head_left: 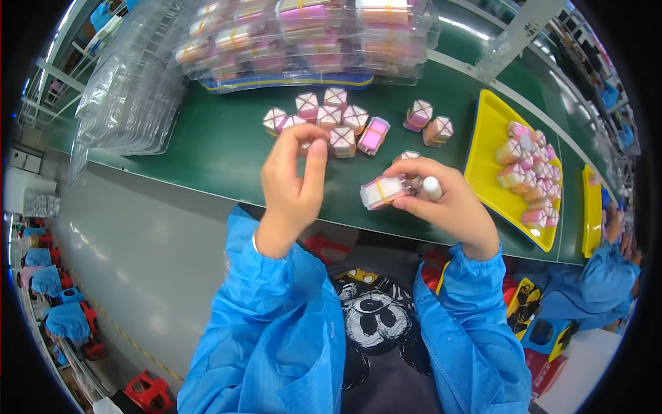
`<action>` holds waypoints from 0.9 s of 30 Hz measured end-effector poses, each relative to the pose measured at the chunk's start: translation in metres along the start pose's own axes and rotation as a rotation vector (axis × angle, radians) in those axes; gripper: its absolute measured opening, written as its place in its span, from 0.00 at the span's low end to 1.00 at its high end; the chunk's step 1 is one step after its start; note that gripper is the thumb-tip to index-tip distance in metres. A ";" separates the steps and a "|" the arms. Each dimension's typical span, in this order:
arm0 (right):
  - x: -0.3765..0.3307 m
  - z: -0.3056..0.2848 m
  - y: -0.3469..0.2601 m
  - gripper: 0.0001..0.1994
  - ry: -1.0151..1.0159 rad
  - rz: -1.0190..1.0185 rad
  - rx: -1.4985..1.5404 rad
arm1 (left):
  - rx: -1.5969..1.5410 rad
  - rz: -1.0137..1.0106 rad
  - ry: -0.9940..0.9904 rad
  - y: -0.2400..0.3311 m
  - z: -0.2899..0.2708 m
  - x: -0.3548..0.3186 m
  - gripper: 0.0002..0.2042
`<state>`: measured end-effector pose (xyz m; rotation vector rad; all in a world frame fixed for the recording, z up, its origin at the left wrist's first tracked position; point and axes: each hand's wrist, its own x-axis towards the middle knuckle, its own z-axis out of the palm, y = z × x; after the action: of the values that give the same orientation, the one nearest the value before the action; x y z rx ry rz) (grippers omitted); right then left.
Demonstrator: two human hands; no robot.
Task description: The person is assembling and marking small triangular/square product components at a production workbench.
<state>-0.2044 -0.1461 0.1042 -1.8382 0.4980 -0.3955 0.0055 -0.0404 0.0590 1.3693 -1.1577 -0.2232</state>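
Note:
My right hand grips a small block-shaped bundle, white and pink with a yellow rubber band around it. A pen-like stick with a rounded white end is also held in that hand, between the fingers. My left hand is raised at the near side of a cluster of similar pink-and-white bundles, thumb and forefinger curved with a gap between them. Nothing shows in its grasp. Dark crossed lines mark the ends of the clustered bundles. Another bundle is partly hidden behind my right hand.
Two more bundles stand on the green table. To the right, a yellow tray holds several bundles. Stacked clear plastic trays rise at the left, and filled clear trays at the back. A co-worker's blue sleeve shows at right.

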 end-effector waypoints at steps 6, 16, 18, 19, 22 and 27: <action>-0.002 0.019 0.007 0.15 0.048 -0.157 -0.589 | 0.376 0.346 -0.325 -0.004 0.030 0.061 0.15; -0.026 0.013 -0.013 0.18 0.111 -0.171 -0.592 | 0.413 0.470 -0.799 -0.024 0.128 0.100 0.25; -0.029 0.009 -0.024 0.16 0.079 -0.180 -0.544 | 0.452 0.417 -0.893 -0.021 0.136 0.105 0.20; -0.031 0.007 -0.028 0.15 0.066 -0.181 -0.519 | 0.451 0.450 -0.841 -0.020 0.136 0.105 0.20; -0.030 0.007 -0.027 0.14 0.139 -0.313 -0.388 | 0.371 0.524 -0.657 -0.010 0.127 0.101 0.21; -0.035 -0.002 -0.030 0.13 0.273 -0.349 -0.057 | 0.200 0.537 -0.471 0.049 0.048 0.067 0.24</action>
<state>-0.2307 -0.1215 0.1326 -1.9400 0.3726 -0.8853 -0.0213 -0.1059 0.1238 1.1507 -1.9400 -0.0396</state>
